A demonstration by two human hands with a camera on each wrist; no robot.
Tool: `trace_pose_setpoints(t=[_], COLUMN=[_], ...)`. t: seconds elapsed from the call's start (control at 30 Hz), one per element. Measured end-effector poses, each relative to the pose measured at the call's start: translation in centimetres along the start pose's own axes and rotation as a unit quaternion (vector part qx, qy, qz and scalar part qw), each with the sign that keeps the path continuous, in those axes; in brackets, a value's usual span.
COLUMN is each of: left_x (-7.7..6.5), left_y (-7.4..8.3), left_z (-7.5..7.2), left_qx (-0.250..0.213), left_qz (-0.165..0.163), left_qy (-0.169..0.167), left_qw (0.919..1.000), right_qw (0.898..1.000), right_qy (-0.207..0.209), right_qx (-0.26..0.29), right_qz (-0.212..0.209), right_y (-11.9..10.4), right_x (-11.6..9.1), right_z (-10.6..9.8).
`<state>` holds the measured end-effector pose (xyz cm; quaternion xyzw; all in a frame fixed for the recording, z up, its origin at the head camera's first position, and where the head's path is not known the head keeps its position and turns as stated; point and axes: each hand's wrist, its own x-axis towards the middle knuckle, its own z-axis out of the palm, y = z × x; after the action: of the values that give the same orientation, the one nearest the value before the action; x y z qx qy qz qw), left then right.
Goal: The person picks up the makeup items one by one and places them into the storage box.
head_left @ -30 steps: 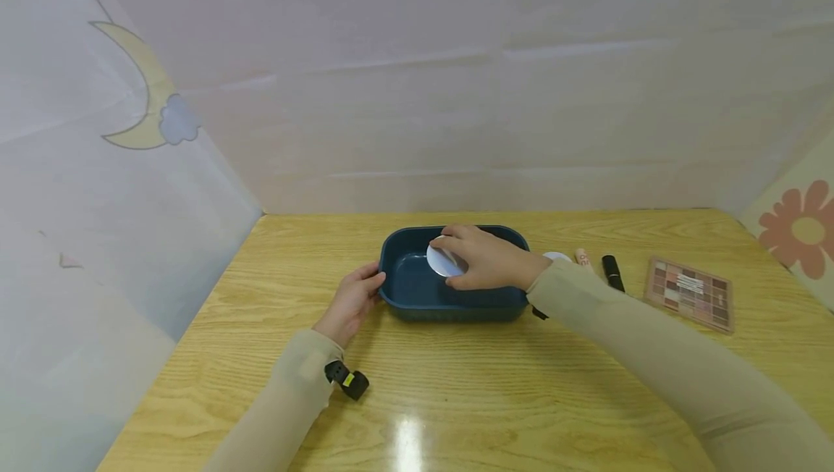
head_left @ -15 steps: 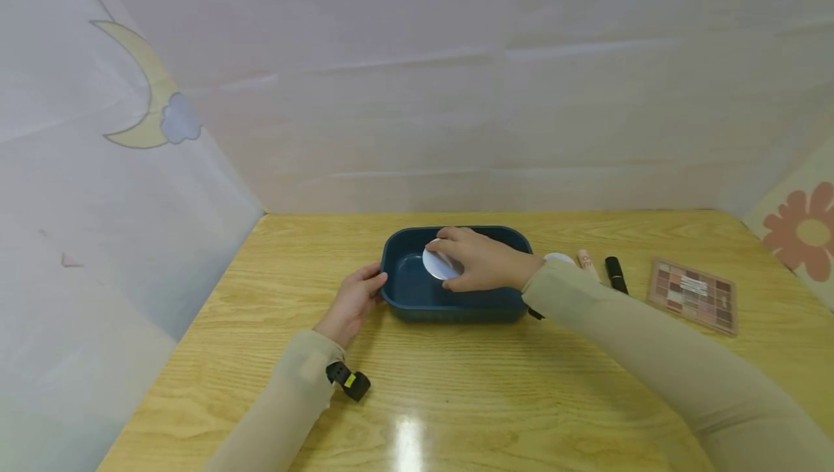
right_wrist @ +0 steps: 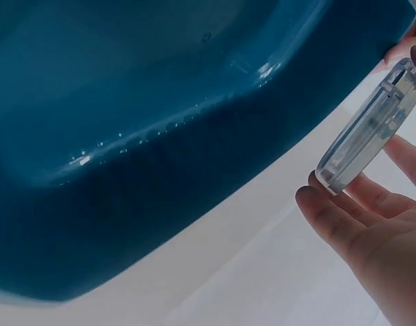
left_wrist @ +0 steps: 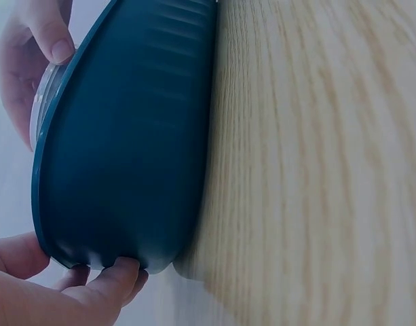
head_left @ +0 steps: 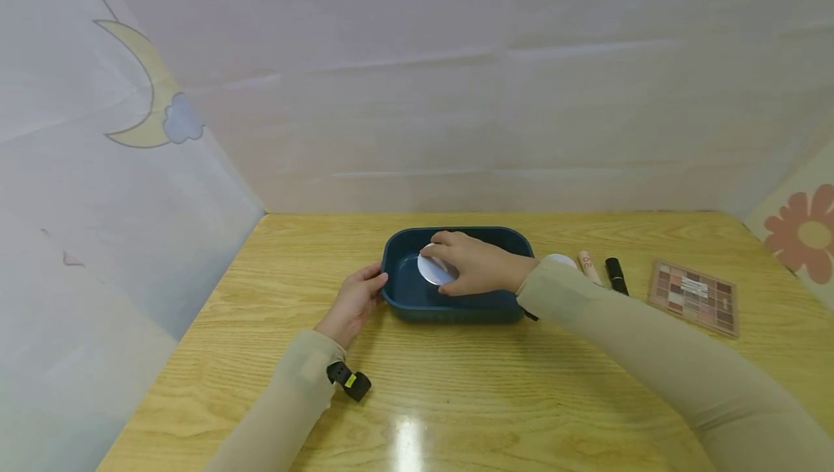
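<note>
A dark blue rectangular basin (head_left: pixel 456 315) with rounded corners rests on the wooden table. My left hand (head_left: pixel 352 302) holds its left end, thumb at the rim and fingers against the outer wall (left_wrist: pixel 126 149). Over the basin's opening, my right hand (head_left: pixel 485 267) grips a round compact (head_left: pixel 431 269) by its edge. Its upper face looks white in the head view; from the right wrist, the compact (right_wrist: pixel 370 129) shows clear plastic sides and stands above the rim. Part of the basin's inside is hidden behind my right hand.
Right of the basin lie another white round item (head_left: pixel 560 260), partly behind my sleeve, a pale pink tube (head_left: pixel 588 267), a black tube (head_left: pixel 615 275) and an eyeshadow palette (head_left: pixel 693 298). A cloth backdrop (head_left: pixel 417 132) rises behind the table (head_left: pixel 365 428).
My right hand has shifted slightly left and toward me with the compact, still over the basin. My left hand keeps its hold on the basin's end.
</note>
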<state>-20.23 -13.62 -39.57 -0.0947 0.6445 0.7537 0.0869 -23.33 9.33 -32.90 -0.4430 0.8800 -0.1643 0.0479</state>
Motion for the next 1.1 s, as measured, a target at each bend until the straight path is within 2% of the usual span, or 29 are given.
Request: trace_pose_setpoints(t=[0.23,0.67,1.1], left_x=[0.03,0.06,0.15], left_y=[-0.1,-0.04,0.04], left_z=[-0.14,-0.11,-0.08], left_qx=[0.016,0.012,0.009], left_qz=[0.007,-0.001,-0.009], left_qy=[0.002,0.006,0.007], left_qw=[0.9998,0.9999,0.9999], right_qw=[1.0,0.999,0.997], right_qy=[-0.011,-0.023,-0.057], right_qx=[-0.012,-0.025,-0.044], right_qz=[-0.002,-0.008,-0.015], right_y=[-0.36,-0.2,-0.34], right_x=[0.08,0.37,0.83], right_z=[0.2,0.68,0.91])
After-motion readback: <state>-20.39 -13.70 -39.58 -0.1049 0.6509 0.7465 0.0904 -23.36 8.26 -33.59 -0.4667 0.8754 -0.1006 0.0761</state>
